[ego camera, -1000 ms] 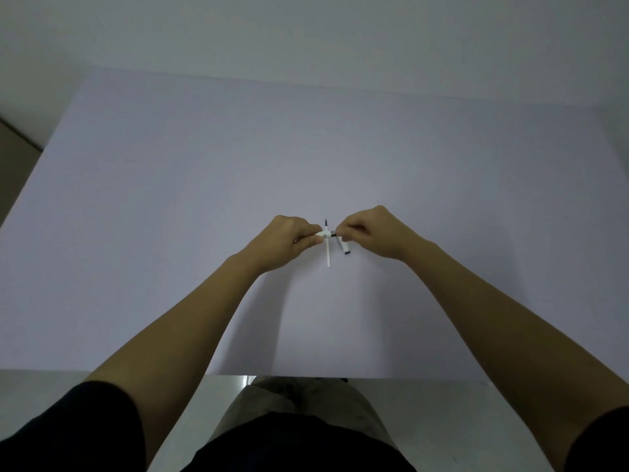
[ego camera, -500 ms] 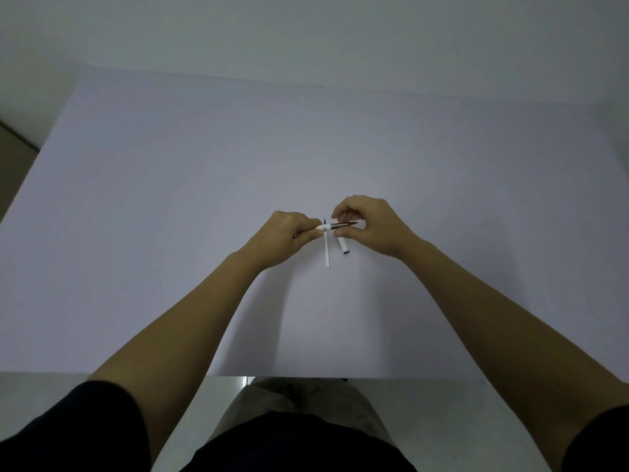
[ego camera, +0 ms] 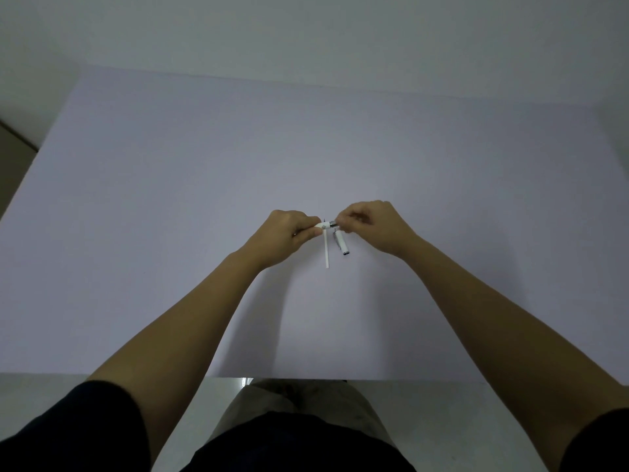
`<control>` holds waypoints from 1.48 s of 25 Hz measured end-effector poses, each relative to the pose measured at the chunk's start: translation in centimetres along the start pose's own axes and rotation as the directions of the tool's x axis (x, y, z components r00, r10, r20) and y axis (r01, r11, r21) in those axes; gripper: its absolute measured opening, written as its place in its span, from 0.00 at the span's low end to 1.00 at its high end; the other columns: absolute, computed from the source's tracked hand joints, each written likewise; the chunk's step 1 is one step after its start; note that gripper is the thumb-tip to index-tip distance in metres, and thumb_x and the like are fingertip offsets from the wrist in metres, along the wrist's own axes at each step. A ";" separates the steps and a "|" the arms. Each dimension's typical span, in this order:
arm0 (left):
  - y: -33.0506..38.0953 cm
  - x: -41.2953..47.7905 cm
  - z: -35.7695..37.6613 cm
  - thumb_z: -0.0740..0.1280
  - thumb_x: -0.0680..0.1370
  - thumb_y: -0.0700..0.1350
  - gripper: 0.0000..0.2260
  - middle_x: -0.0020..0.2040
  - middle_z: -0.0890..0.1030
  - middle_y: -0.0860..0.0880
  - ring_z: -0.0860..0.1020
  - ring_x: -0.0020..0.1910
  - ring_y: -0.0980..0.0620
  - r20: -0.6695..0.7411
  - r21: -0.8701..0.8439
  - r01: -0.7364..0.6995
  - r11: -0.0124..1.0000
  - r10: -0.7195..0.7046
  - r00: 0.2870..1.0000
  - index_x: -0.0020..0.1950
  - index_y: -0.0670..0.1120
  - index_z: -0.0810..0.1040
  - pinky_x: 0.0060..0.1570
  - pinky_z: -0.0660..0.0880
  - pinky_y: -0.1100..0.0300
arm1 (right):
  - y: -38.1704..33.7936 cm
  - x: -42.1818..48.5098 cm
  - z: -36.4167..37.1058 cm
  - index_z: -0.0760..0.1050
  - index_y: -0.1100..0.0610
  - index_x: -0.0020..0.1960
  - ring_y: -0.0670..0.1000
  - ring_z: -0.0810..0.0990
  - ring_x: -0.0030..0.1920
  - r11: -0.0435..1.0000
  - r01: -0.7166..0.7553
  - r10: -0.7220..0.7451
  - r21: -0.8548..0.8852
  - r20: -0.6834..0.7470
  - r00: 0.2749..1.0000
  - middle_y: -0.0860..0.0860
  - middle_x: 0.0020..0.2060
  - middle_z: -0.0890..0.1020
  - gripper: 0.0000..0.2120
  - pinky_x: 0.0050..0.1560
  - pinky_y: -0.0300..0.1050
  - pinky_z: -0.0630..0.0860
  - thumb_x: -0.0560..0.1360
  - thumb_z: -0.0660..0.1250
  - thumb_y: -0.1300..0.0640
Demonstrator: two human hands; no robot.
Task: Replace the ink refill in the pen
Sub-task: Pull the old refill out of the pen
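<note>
My left hand [ego camera: 289,233] is closed around the white pen barrel [ego camera: 321,226], and only the barrel's open end shows past my fingers. My right hand [ego camera: 371,224] pinches the short dark and silver end of an ink refill [ego camera: 334,226] right at that opening. The two hands almost touch. Just below them, a thin white refill tube [ego camera: 327,252] lies on the table, pointing toward me. Next to it on the right lies a short white pen part [ego camera: 341,246] with a dark tip.
Everything sits on a pale lilac tabletop [ego camera: 306,148] that reaches a grey wall at the back. The table's near edge [ego camera: 306,376] runs just above my lap. A strip of floor shows at the far left.
Half a second ago a longer stretch of dark refill showed between my hands, tilted up to the right. My right hand has moved left toward the barrel, leaving only a short stub visible.
</note>
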State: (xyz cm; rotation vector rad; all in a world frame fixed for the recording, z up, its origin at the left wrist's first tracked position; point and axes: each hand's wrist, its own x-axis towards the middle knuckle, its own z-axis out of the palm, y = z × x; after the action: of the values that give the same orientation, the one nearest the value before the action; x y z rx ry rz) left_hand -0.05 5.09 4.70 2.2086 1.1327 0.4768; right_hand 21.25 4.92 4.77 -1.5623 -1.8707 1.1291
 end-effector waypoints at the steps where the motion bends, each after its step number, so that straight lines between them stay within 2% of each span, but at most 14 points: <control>1: -0.1 0.0 0.0 0.61 0.79 0.46 0.10 0.29 0.68 0.49 0.64 0.29 0.54 0.002 0.001 0.004 1.000 -0.004 1.000 0.42 0.42 0.76 0.31 0.61 0.67 | -0.1 -0.1 0.0 0.80 0.52 0.46 0.39 0.80 0.41 0.999 0.018 -0.018 0.041 -0.007 1.000 0.47 0.40 0.83 0.03 0.46 0.34 0.75 0.73 0.68 0.57; 4: -0.2 0.1 0.0 0.61 0.79 0.46 0.11 0.30 0.70 0.48 0.65 0.30 0.51 -0.012 0.009 0.009 1.000 -0.009 1.000 0.43 0.41 0.77 0.32 0.62 0.67 | -0.3 0.0 0.0 0.78 0.51 0.50 0.39 0.80 0.43 0.992 0.022 -0.017 0.121 -0.047 0.999 0.44 0.42 0.82 0.07 0.51 0.34 0.77 0.72 0.70 0.55; 6: -0.2 0.2 -0.1 0.61 0.79 0.46 0.11 0.30 0.69 0.47 0.66 0.31 0.50 -0.019 0.027 -0.002 1.000 0.002 1.000 0.43 0.41 0.77 0.32 0.62 0.66 | -0.5 0.2 -0.1 0.79 0.50 0.45 0.37 0.81 0.38 0.996 -0.043 0.045 0.077 -0.023 0.999 0.42 0.37 0.83 0.04 0.49 0.37 0.78 0.73 0.67 0.50; 8: -0.1 0.2 -0.1 0.61 0.79 0.46 0.11 0.30 0.70 0.45 0.67 0.31 0.49 -0.012 0.039 -0.010 0.999 0.011 1.000 0.43 0.41 0.77 0.31 0.60 0.63 | -0.2 0.3 -0.2 0.79 0.49 0.41 0.36 0.79 0.35 0.998 -0.047 0.047 0.042 0.003 0.999 0.42 0.34 0.82 0.03 0.45 0.35 0.76 0.73 0.68 0.53; 12: -0.2 0.4 -0.2 0.61 0.79 0.46 0.11 0.30 0.71 0.45 0.68 0.31 0.49 -0.044 0.015 0.009 1.000 -0.008 0.999 0.45 0.41 0.78 0.31 0.61 0.64 | -0.2 0.3 -0.1 0.77 0.45 0.44 0.38 0.81 0.41 0.979 -0.011 0.019 0.204 -0.034 0.999 0.43 0.40 0.82 0.12 0.46 0.32 0.76 0.69 0.71 0.62; 14: -0.2 0.6 -0.1 0.61 0.79 0.46 0.12 0.30 0.72 0.44 0.68 0.31 0.48 -0.058 0.001 0.023 1.000 -0.023 0.998 0.44 0.40 0.78 0.32 0.61 0.62 | -0.1 0.2 0.4 0.76 0.45 0.47 0.41 0.82 0.43 0.951 -0.055 0.081 0.305 -0.073 0.994 0.45 0.42 0.82 0.10 0.48 0.35 0.78 0.70 0.72 0.56; 16: -0.2 0.6 0.0 0.61 0.79 0.47 0.12 0.30 0.71 0.44 0.67 0.30 0.48 -0.055 -0.009 0.030 1.000 -0.030 0.998 0.43 0.40 0.78 0.32 0.61 0.61 | 0.2 0.1 1.2 0.78 0.47 0.45 0.45 0.83 0.42 0.916 -0.126 0.176 0.381 -0.100 0.979 0.47 0.39 0.83 0.03 0.51 0.42 0.79 0.71 0.70 0.51; 19: -0.3 0.5 0.2 0.61 0.79 0.47 0.12 0.30 0.71 0.44 0.67 0.30 0.48 -0.042 0.002 0.019 1.000 -0.019 0.999 0.44 0.40 0.78 0.32 0.61 0.62 | 0.5 0.0 1.4 0.80 0.48 0.41 0.45 0.83 0.42 0.883 -0.119 0.179 0.454 -0.090 0.980 0.48 0.39 0.84 0.05 0.49 0.39 0.79 0.71 0.71 0.58; 21: -0.4 0.5 0.2 0.61 0.79 0.47 0.11 0.29 0.71 0.45 0.67 0.30 0.49 -0.040 0.005 0.017 1.000 -0.017 0.999 0.44 0.41 0.78 0.32 0.61 0.65 | 0.5 0.0 1.0 0.80 0.46 0.44 0.43 0.83 0.44 0.875 -0.110 0.161 0.471 -0.069 0.985 0.47 0.42 0.84 0.08 0.49 0.35 0.77 0.70 0.72 0.59; 25: -0.7 0.5 0.4 0.61 0.79 0.47 0.11 0.30 0.71 0.45 0.66 0.30 0.50 -0.041 -0.007 0.018 1.000 -0.019 0.999 0.44 0.41 0.78 0.33 0.62 0.66 | 0.4 0.1 0.6 0.79 0.47 0.44 0.47 0.84 0.43 0.905 -0.167 0.202 0.391 -0.052 0.978 0.49 0.40 0.85 0.03 0.50 0.43 0.79 0.70 0.71 0.50; 28: -0.9 0.5 0.5 0.61 0.79 0.47 0.11 0.30 0.71 0.45 0.66 0.30 0.51 -0.044 -0.023 0.034 0.999 -0.035 0.998 0.45 0.42 0.78 0.33 0.63 0.67 | 0.4 0.2 0.5 0.80 0.50 0.43 0.44 0.83 0.40 0.897 -0.169 0.201 0.409 -0.038 0.979 0.49 0.39 0.84 0.02 0.46 0.39 0.78 0.71 0.72 0.55; 32: -1.0 0.2 1.5 0.61 0.79 0.47 0.10 0.36 0.78 0.39 0.74 0.35 0.47 -0.054 -0.182 0.171 0.968 -0.184 0.981 0.46 0.43 0.79 0.38 0.70 0.62 | 0.3 0.2 0.2 0.78 0.51 0.45 0.42 0.82 0.40 0.755 -0.160 0.249 0.636 -0.053 0.967 0.44 0.34 0.84 0.06 0.43 0.32 0.78 0.71 0.72 0.60; 35: -0.7 -0.5 2.4 0.62 0.79 0.47 0.12 0.41 0.81 0.48 0.78 0.36 0.62 -0.018 -0.402 0.253 0.880 -0.284 0.959 0.62 0.53 0.76 0.40 0.71 0.76 | 0.1 0.3 0.6 0.78 0.50 0.44 0.41 0.82 0.41 0.724 -0.138 0.243 0.675 -0.062 0.968 0.43 0.33 0.84 0.06 0.43 0.32 0.78 0.71 0.72 0.59; 37: -0.8 -0.9 2.9 0.61 0.79 0.46 0.13 0.43 0.80 0.50 0.77 0.35 0.64 -0.004 -0.459 0.266 0.848 -0.301 0.954 0.64 0.55 0.75 0.40 0.71 0.77 | -0.2 0.5 0.6 0.79 0.50 0.43 0.42 0.82 0.42 0.716 -0.126 0.237 0.686 -0.069 0.969 0.44 0.35 0.85 0.05 0.44 0.32 0.78 0.71 0.71 0.59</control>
State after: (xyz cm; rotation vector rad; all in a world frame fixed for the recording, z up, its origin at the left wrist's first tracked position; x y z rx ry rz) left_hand 0.61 3.72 2.02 1.5995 1.2180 0.6279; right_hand 20.53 5.20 4.46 -1.3473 -1.0117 1.5095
